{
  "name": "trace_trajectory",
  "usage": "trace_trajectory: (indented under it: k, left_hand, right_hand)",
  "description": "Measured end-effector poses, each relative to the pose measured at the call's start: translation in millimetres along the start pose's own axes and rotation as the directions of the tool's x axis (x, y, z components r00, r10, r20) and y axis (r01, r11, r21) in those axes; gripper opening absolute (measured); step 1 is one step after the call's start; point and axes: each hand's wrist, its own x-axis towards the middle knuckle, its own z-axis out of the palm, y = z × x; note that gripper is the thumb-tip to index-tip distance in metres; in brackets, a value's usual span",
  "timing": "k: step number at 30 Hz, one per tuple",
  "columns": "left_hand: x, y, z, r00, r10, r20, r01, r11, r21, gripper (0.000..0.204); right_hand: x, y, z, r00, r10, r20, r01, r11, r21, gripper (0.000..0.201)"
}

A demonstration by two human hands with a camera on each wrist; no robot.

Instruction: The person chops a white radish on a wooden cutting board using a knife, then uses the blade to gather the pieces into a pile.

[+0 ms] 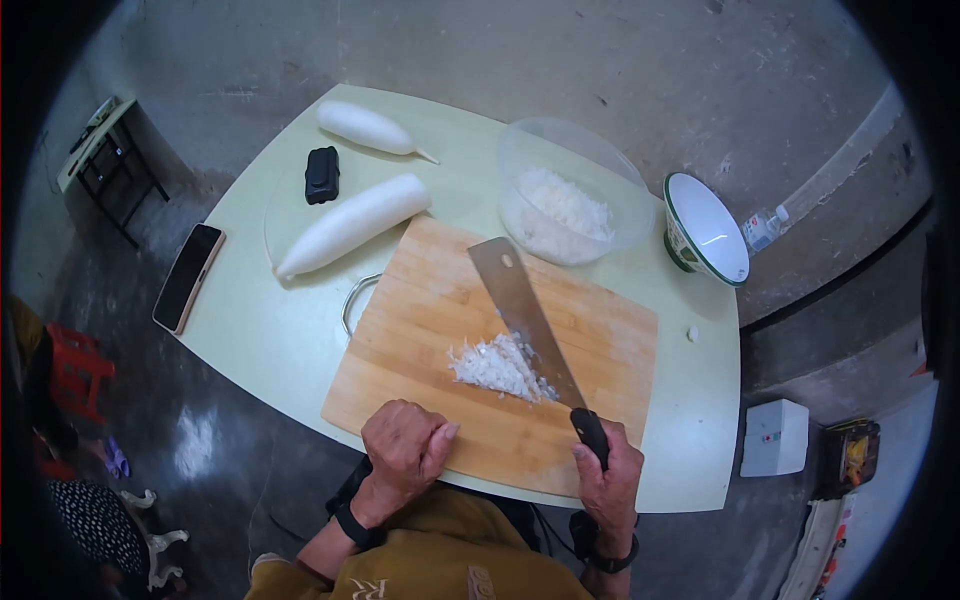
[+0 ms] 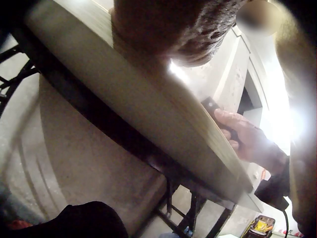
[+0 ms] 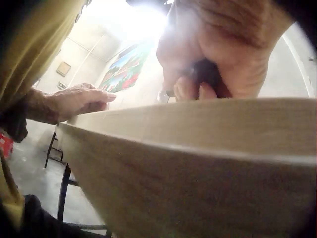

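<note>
A black-handled cleaver [image 1: 527, 318] is gripped by the right hand [image 1: 610, 478], its blade laid across the cutting board [image 1: 420, 340] against a heap of chopped radish [image 1: 497, 367]. The left hand [image 1: 402, 447] is rested loosely curled on the board's near edge, nothing held. The near board edge is set close to the table [image 1: 260, 330] rim. Bare wood is left on the board's left half. Two whole radishes [image 1: 352, 225], a clear bowl [image 1: 570, 190], a phone [image 1: 188, 277] and a green-rimmed bowl [image 1: 706, 230] are spread behind. No legible writing is seen.
</note>
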Motion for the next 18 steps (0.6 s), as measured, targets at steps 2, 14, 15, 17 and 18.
trace_trajectory:
  k: [2, 14, 15, 17, 18]
  left_hand:
    - [1, -1, 1, 1.000, 0.002, -0.002, -0.002, 1.000, 0.001, 0.016]
    - [1, 0, 0, 1.000, 0.002, -0.019, -0.002, 1.000, 0.001, 0.017]
    - [0, -1, 0, 1.000, 0.000, -0.014, 0.000, 1.000, -0.006, 0.017]
    - [-1, -1, 1, 1.000, -0.005, -0.008, 0.005, 1.000, -0.017, 0.016]
    - [-1, -1, 0, 1.000, -0.006, -0.009, 0.005, 1.000, -0.016, 0.016]
  right_hand:
    - [2, 0, 3, 0.996, 0.004, 0.085, 0.000, 0.999, -0.039, 0.026]
    - [8, 2, 8, 0.993, 0.016, 0.119, -0.002, 0.993, -0.121, 0.024]
    - [9, 3, 8, 0.994, -0.014, 0.109, 0.029, 0.991, -0.130, 0.023]
    - [9, -3, 7, 0.998, -0.013, 0.067, 0.020, 0.993, -0.115, 0.023]
    - [8, -5, 6, 1.000, -0.001, 0.027, 0.003, 0.995, -0.103, 0.023]
